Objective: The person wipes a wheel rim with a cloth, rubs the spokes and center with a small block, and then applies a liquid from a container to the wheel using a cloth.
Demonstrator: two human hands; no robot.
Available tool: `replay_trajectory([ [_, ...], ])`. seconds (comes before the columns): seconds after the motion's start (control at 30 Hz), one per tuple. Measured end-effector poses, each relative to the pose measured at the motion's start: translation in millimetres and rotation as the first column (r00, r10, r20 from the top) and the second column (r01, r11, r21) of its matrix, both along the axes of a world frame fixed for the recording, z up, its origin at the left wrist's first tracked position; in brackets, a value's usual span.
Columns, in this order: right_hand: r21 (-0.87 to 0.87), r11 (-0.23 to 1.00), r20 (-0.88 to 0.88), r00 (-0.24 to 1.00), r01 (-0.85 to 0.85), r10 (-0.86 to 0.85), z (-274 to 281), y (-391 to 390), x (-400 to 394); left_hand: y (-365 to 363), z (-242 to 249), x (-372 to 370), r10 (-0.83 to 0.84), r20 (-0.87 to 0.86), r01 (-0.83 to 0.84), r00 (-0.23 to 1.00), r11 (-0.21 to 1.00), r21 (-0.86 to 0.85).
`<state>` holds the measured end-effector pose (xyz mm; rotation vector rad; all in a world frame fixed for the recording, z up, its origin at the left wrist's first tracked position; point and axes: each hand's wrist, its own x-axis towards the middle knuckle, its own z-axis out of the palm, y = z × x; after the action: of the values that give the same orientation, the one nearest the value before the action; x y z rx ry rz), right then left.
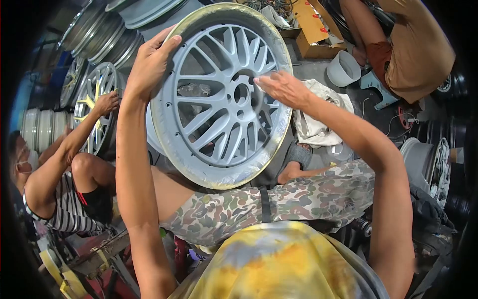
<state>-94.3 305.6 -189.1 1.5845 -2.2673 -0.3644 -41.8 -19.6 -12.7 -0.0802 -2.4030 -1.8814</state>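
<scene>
A grey multi-spoke wheel rim (194, 82) stands tilted in front of me, its lower edge at my camouflage-patterned shorts. Yellowish, patchy filler or primer shows along its outer lip. My left hand (153, 62) grips the upper left edge, thumb on the front face and fingers behind. Close to the hub, over the right-hand spokes, my right hand (285, 89) is closed with its fingertips pressed together. Whatever it pinches is too small and blurred to name. The hub's centre hole and several bolt holes are visible.
At left a person in a striped top (62, 204) works on another wheel (94, 107). Another person (418, 50) sits at upper right by a white bucket (343, 69). A cardboard box (318, 30), a pale cloth (323, 117) and stacked rims (99, 35) surround me.
</scene>
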Motion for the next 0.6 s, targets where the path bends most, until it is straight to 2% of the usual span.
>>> replay_trajectory([
  [0.03, -0.052, 0.999, -0.008, 1.000, 0.012, -0.013, -3.1, -0.4, 11.9, -0.5, -0.4, -1.4, -0.016, 0.003, 0.016, 1.000, 1.000, 0.026],
  [0.07, 0.015, 0.995, 0.102, 0.990, 0.099, -0.100, -7.9, -1.7, 28.6, -2.6, -0.9, -1.5, -0.002, 0.003, 0.002, 1.000, 1.000, 0.031],
  [0.13, -0.082, 0.967, 0.481, 0.860, 0.241, -0.174, -16.1, -9.1, 68.2, -1.0, 3.5, 1.9, -0.036, 0.024, 0.037, 0.999, 0.999, -0.030],
  [0.17, -0.080, 0.970, 0.483, 0.860, 0.230, -0.164, -13.6, -14.5, 78.5, 1.6, 4.1, 3.2, -0.016, 0.008, 0.017, 1.000, 0.999, -0.049],
  [0.23, -0.237, 0.885, 0.809, 0.586, 0.400, -0.048, 0.0, -21.4, 91.0, 1.4, 2.8, 3.9, -0.024, 0.021, 0.025, 0.999, 1.000, -0.016],
  [0.27, -0.234, 0.887, 0.810, 0.584, 0.398, -0.048, 11.1, -19.5, 86.3, 2.0, 2.6, 3.6, -0.041, 0.026, 0.041, 0.999, 0.999, 0.015],
  [0.3, -0.183, 0.848, 0.976, 0.194, 0.497, 0.097, 27.5, -17.4, 77.8, 3.5, 4.0, 3.2, -0.041, 0.029, 0.040, 0.999, 0.999, 0.016],
  [0.33, -0.092, 0.821, 0.941, -0.221, 0.563, 0.256, 35.2, -14.9, 72.4, 5.1, 5.6, 3.6, -0.034, 0.011, 0.034, 0.999, 0.999, -0.027],
  [0.37, -0.187, 0.755, 0.967, -0.019, 0.629, 0.255, 31.9, -11.5, 70.5, 4.0, 6.2, 5.3, -0.022, -0.009, 0.021, 1.000, 0.997, -0.071],
  [0.4, -0.186, 0.760, 0.967, -0.022, 0.622, 0.255, 27.3, -8.0, 66.4, -0.3, 2.4, 4.4, -0.013, -0.009, 0.013, 1.000, 0.997, -0.070],
  [0.43, -0.357, 0.769, 0.917, 0.356, 0.531, 0.179, 22.7, -4.0, 61.2, -4.4, -1.9, 0.7, -0.028, 0.011, 0.028, 1.000, 0.998, -0.053],
  [0.47, -0.482, 0.787, 0.718, 0.688, 0.384, 0.105, 18.5, -1.4, 57.5, -7.2, -3.7, -2.9, -0.047, 0.026, 0.048, 0.999, 0.998, -0.038],
  [0.5, -0.492, 0.827, 0.616, 0.780, 0.273, 0.109, 11.5, -0.4, 56.9, -5.1, -0.2, -1.4, -0.050, 0.020, 0.051, 0.999, 0.998, -0.041],
  [0.53, -0.494, 0.824, 0.613, 0.783, 0.277, 0.104, -0.3, 0.7, 57.4, -0.3, 3.3, 2.2, -0.028, 0.016, 0.029, 0.999, 0.998, -0.060],
  [0.6, -0.415, 0.904, 0.406, 0.911, 0.106, 0.080, -14.1, -1.6, 57.9, 3.0, 4.6, 0.4, -0.011, 0.011, 0.012, 1.000, 0.997, -0.078],
])
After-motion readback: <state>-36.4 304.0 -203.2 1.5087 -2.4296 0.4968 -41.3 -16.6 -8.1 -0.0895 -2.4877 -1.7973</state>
